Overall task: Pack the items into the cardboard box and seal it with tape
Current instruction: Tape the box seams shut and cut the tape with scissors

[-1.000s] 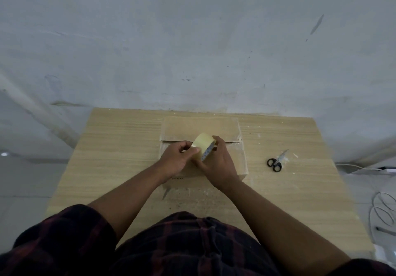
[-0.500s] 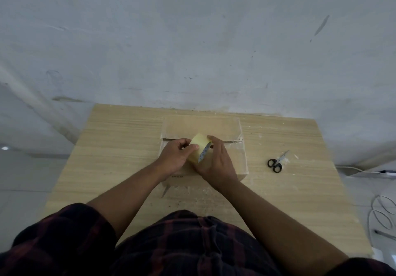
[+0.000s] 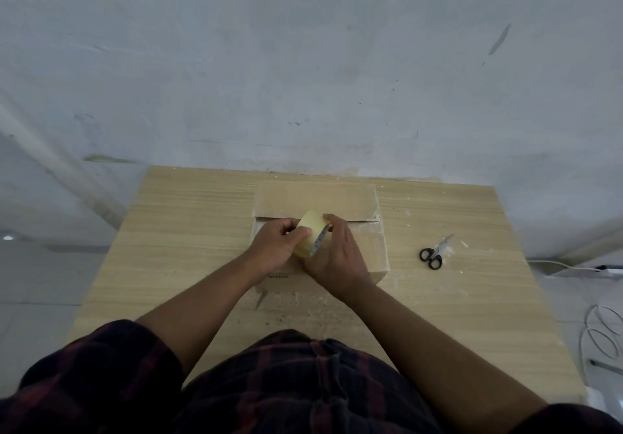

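Observation:
A closed cardboard box lies in the middle of the wooden table, with a dark seam between its two top flaps. Over the seam I hold a pale yellow roll of tape on edge. My right hand grips the roll from the right, fingers wrapped over its top. My left hand pinches at the roll's left face with thumb and fingers. The box's contents are hidden under the flaps.
Black-handled scissors lie on the table right of the box. A grey wall stands just behind the table. White cables and a power strip lie on the floor to the right.
Both hands stay on the tape roll above the box. The roll has tilted and turned slightly between my fingers; nothing else on the table has moved.

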### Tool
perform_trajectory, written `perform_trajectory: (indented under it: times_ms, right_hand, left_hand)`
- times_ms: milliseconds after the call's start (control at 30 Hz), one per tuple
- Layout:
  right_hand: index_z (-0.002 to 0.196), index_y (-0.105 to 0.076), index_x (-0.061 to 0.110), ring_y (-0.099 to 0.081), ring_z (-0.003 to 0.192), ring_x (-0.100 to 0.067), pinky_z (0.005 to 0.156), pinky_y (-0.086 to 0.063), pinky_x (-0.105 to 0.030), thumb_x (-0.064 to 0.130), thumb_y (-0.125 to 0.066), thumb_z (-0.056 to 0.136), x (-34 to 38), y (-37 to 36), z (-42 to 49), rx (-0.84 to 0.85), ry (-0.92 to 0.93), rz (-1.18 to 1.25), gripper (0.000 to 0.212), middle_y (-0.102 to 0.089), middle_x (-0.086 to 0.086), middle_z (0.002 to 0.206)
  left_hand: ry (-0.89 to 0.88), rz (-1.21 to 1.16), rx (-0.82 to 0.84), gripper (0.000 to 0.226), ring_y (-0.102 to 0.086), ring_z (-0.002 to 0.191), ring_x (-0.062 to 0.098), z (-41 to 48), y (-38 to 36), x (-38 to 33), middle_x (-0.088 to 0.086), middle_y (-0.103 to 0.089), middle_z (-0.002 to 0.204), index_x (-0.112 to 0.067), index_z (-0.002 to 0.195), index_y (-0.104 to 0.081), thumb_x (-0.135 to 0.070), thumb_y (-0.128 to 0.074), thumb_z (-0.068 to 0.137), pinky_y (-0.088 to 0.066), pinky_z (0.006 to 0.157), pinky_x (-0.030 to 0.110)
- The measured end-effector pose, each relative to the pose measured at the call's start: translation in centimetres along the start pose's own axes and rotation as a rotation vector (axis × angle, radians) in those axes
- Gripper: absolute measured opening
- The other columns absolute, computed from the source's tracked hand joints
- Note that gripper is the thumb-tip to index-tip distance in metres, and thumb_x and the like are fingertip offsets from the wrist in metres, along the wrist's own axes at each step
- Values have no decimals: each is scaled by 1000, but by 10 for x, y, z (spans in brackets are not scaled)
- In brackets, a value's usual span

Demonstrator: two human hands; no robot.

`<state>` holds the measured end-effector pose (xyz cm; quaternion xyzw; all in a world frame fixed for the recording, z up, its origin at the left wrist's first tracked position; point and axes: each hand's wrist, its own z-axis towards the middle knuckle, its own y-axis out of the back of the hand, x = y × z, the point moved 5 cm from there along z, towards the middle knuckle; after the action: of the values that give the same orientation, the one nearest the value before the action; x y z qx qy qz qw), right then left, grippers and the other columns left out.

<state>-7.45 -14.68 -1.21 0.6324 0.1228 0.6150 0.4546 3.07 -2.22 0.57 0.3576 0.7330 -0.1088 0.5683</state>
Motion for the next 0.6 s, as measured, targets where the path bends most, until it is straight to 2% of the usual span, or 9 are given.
perform_trajectory:
  times_ms: [167, 233, 333, 400, 500, 600]
  right_hand:
    - [160, -23, 22, -55, 135, -22, 106, -53, -48, 80, -65, 83, -3, -2, -1, 89, -177, 44, 104, -51, -3, 153]
    - [160, -29, 14, -56, 134, -24, 105, -54, -47, 77, -65, 84, 2, -1, -2, 36, -82, -21, 105, -51, -6, 152]
    - [152, -37, 9, -55, 131, -25, 104, -54, -46, 60, -75, 84, 5, 0, -2, -26, 41, -68, 93, -51, -8, 145]
    - [154, -33, 12, -53, 132, -22, 107, -53, -44, 59, -77, 81, 2, -1, -3, -9, 2, -4, 97, -49, -6, 147]
    - [160, -22, 22, -53, 136, -19, 109, -52, -46, 72, -72, 81, -5, -4, -4, 66, -179, 71, 106, -49, 0, 154]
    - [158, -28, 15, -59, 130, -24, 101, -57, -46, 75, -67, 83, -2, -3, -5, 18, -111, 0, 104, -52, -6, 150]
  left_hand:
    - [12, -1, 6, 22, -71, 101, 10, -3, 1, 1, -9, -78, 104, -25, 114, -79, -35, -65, 100, -51, 79, 25]
    - [21, -9, -19, 22, -70, 101, 9, -4, 2, 2, -9, -78, 104, -24, 114, -79, -35, -66, 100, -50, 79, 24]
    - [17, 1, -24, 20, -70, 98, 7, -4, 2, 1, -11, -78, 101, -25, 109, -80, -35, -66, 100, -49, 77, 23]
    - [17, 1, -15, 20, -72, 97, 7, -4, 2, 0, -11, -79, 100, -26, 109, -80, -35, -66, 100, -51, 78, 24]
    - [22, -1, 0, 21, -72, 97, 7, -4, 1, 0, -10, -79, 101, -26, 112, -80, -34, -65, 101, -50, 76, 22]
    - [14, 10, -9, 19, -71, 99, 9, -4, 2, 1, -10, -79, 100, -27, 110, -81, -34, -66, 100, -52, 80, 25]
